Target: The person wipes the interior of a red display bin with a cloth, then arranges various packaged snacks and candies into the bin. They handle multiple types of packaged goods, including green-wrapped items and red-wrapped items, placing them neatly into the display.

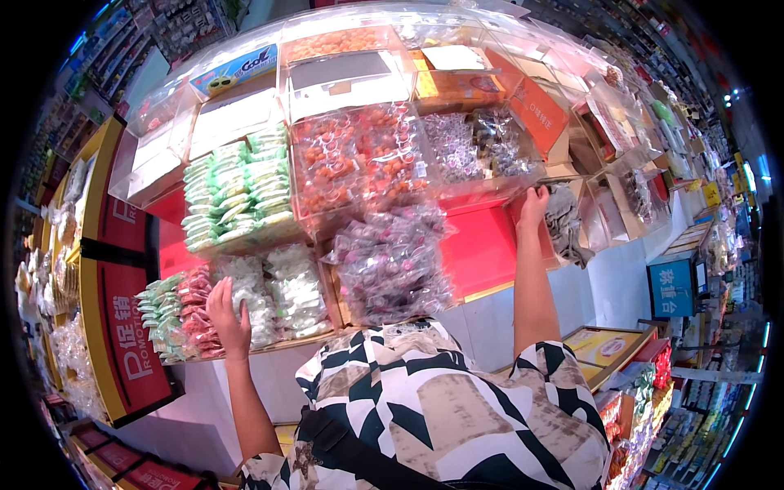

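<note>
My left hand (226, 317) is open, fingers stretched out and thumb apart. It lies over the seam between red-and-white packets (196, 306) and white packets (245, 282) at the near left of the display. Whether it touches them I cannot tell. At the right, my right hand (534, 204) has its fingers curled over the rim of a clear plastic bin (592, 216). A crumpled grey cloth (563, 219) lies just right of that hand. Between my arms sits a heap of clear-wrapped purple packets (392, 261).
Beyond are clear bins of green packets (237, 188), orange-red packets (359, 155) and small purple packets (465, 143). A red panel (482, 245) shows beside the heap. An orange carton (539, 114) leans farther back. Yellow-framed red signs (131, 327) stand at the left.
</note>
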Motion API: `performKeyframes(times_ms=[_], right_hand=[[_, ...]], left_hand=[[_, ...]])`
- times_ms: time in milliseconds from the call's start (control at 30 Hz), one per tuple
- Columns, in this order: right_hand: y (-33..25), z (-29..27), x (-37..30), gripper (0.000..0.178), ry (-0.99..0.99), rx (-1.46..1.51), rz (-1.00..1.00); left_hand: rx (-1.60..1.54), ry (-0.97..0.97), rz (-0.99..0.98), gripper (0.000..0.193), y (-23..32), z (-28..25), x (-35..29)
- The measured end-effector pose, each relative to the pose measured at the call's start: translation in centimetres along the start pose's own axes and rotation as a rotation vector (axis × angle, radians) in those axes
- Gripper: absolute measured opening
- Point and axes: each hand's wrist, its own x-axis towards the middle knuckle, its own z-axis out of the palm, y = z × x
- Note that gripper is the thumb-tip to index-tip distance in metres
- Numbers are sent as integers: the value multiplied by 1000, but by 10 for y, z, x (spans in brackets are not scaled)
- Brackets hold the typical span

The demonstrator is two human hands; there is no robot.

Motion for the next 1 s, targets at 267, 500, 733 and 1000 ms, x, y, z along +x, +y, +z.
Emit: performKeyframes(times_ms=[267,500,733,1000], right_hand=[[2,-19,90,42,-294,-642,-210],[-40,-10,137,38,-753,-856,-88],[-2,-26,149,37,-742,-667,-26],[15,-36,146,36,-493,-759,-94]], left_hand=[[67,12,-33,62,49,56,84],[160,14,-15,52,70,72,116],[37,-4,85,36,84,86,136],[-49,-45,251,27,64,88,147]])
